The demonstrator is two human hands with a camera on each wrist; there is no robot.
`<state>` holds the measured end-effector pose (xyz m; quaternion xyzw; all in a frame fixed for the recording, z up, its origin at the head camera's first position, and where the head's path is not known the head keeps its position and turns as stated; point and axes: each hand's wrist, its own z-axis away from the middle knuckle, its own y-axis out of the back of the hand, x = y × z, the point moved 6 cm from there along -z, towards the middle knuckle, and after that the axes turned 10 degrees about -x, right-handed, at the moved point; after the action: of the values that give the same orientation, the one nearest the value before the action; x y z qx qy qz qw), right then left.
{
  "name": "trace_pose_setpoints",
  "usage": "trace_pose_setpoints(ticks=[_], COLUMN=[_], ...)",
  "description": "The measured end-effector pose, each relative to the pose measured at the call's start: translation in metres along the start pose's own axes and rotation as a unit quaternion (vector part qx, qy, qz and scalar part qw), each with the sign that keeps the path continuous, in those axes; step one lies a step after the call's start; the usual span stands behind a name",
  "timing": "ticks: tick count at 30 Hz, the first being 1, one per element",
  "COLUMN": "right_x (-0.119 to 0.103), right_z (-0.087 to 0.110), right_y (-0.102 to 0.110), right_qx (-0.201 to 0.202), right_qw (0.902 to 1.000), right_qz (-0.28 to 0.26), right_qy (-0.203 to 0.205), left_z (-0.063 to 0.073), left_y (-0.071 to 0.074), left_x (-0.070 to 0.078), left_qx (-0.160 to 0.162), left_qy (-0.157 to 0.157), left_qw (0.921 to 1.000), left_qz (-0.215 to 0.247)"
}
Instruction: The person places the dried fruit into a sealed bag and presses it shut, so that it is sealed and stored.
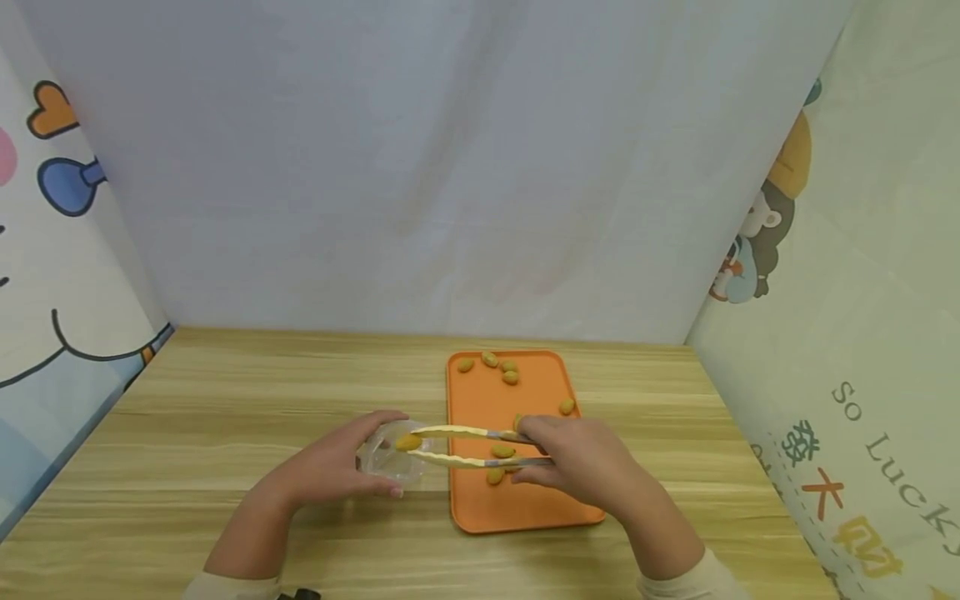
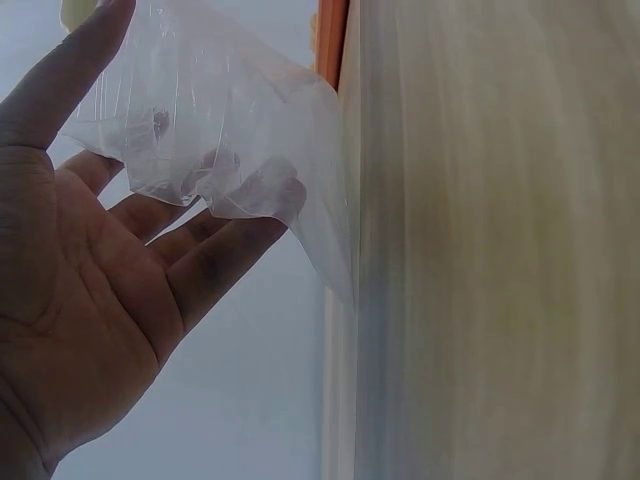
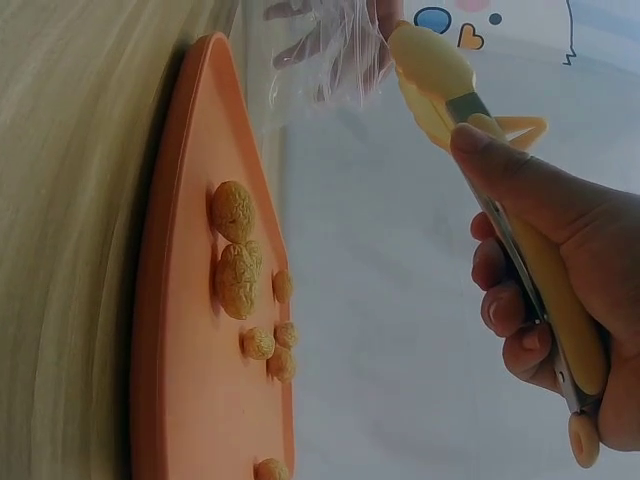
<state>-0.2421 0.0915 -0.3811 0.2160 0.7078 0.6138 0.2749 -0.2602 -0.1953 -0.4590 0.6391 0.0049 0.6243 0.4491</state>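
In the head view my left hand (image 1: pixel 337 467) holds a clear plastic container (image 1: pixel 382 467) from its left side, thumb near and fingers far. The left wrist view shows the fingers against the ribbed wall of the container (image 2: pixel 230 110). My right hand (image 1: pixel 581 458) grips a pair of tongs (image 1: pixel 457 431) with pale yellow tips and metal arms. Between the tips, over the container's mouth, is a wrinkled yellow-brown fruit or nut (image 1: pixel 408 442). Its exact kind I cannot tell. In the right wrist view the thumb lies along the tongs' handle (image 3: pixel 555 290), fingers wrapped round below.
An orange tray (image 1: pixel 525 508) lies to the right of the container, under my right hand. Several similar brown pieces (image 1: pixel 510 377) are scattered on it, some partly hidden by the tongs and hand. A wood-grain table (image 1: pixel 300 375) ends at a pale curtain (image 1: pixel 420 167).
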Motion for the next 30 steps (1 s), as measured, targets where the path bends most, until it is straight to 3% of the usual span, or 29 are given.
trace_pose_setpoints(ticks=[9, 14, 23, 30], right_x=[-0.002, 0.000, 0.011, 0.028], right_z=[0.000, 0.003, 0.019, 0.035], right_y=[-0.001, 0.000, 0.009, 0.012], right_qx=[-0.013, -0.017, 0.018, 0.020], right_qw=[0.9997, 0.9996, 0.9995, 0.9984], right_qz=[0.011, -0.005, -0.025, -0.026], right_qy=[-0.014, -0.021, -0.012, -0.045], left_z=[0.002, 0.002, 0.004, 0.006], left_y=[-0.004, -0.008, -0.012, -0.013], left_x=[0.002, 0.003, 0.005, 0.006], left_qx=[0.008, 0.004, 0.001, 0.010], left_qy=[-0.004, -0.007, 0.006, 0.012], left_qw=[0.9997, 0.9999, 1.0000, 0.9999], left_qz=[-0.023, -0.009, 0.008, -0.007])
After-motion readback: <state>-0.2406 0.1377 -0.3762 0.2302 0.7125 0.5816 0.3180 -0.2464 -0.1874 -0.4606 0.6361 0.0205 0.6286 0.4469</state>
